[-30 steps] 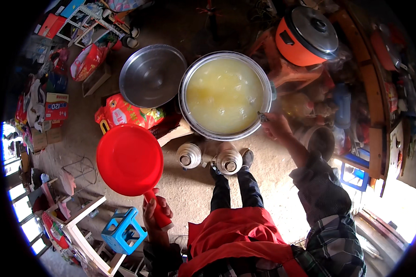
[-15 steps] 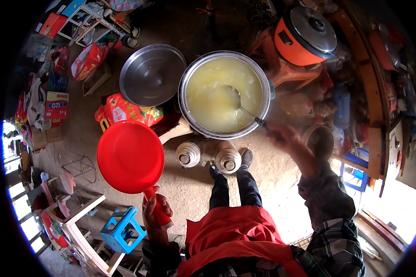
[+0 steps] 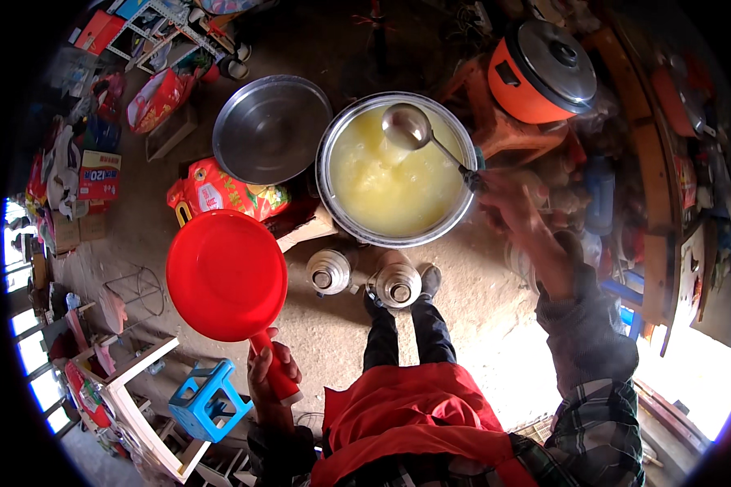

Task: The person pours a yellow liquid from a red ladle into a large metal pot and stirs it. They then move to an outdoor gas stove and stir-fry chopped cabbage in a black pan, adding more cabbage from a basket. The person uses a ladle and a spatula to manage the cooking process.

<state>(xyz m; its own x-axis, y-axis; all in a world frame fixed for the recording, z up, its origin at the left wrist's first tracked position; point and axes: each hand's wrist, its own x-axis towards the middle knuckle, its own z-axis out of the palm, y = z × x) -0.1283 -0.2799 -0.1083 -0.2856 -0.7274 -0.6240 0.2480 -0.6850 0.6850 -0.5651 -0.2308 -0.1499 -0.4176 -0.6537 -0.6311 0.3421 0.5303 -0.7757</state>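
Note:
My left hand [image 3: 274, 369] is closed round the handle of a red plastic water scoop [image 3: 227, 276], whose bowl looks empty. At the right, my right hand [image 3: 512, 199] grips the dark handle of a metal ladle [image 3: 408, 127]. The ladle's bowl hangs over the far part of a large metal pot [image 3: 326, 199] filled with cloudy yellow liquid [image 3: 394, 187]. Whether the ladle carries any liquid I cannot tell. To the left of the pot lies a wide round metal lid or basin [image 3: 272, 130].
Two thermos flasks [image 3: 329, 272] stand on the floor by my feet. An orange electric cooker [image 3: 542, 73] with a lid sits on a reddish stool [image 3: 503, 130] at the far right. A blue stool [image 3: 209, 402] is at the near left. A red printed bag [image 3: 219, 191] lies beyond the scoop.
The ladle's bowl has come up out of the yellow liquid and moved toward the pot's far side. My right hand has risen with it. The scoop stays nearly in place.

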